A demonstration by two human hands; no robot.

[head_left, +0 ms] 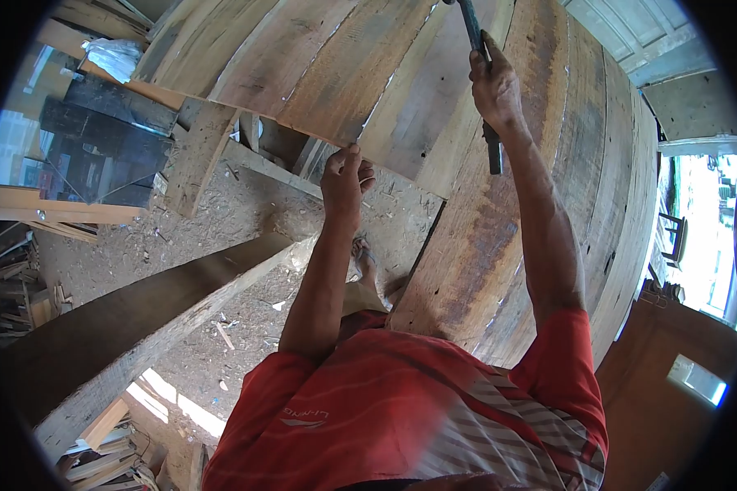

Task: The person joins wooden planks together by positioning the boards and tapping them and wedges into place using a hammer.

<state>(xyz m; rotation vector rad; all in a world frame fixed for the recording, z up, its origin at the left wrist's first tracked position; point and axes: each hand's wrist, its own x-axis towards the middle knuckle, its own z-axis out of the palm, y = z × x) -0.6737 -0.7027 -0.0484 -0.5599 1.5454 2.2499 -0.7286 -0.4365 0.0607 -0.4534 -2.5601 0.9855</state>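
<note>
Two bare hands work at a broad plank surface [434, 123] that fills the upper middle of the frame and runs down its right side. At upper right of center, the right hand [496, 92] has its grip closed around a dark, bar-like tool [471, 24]; the tool's lower end juts out below the fist, and its upper end reaches the top edge of the frame, over the planks.

Near the center, the left hand [348, 184] is at the near edge of the planks, its fingers curled and the thumb and forefinger close together at the end of a pale seam. Whether that grip pinches anything small cannot be told.

Both forearms come up from a red shirt [368, 401] at the bottom of the frame. Just below the left hand, part of a foot [367, 254] shows on the littered floor [246, 213]. A thick board [172, 303] slants from the lower left toward the center, with wood scraps [110, 462] below it. White plastic [113, 59] lies in the upper left, above a dark panel [98, 139]. A brown panel [671, 417] stands at lower right.
</note>
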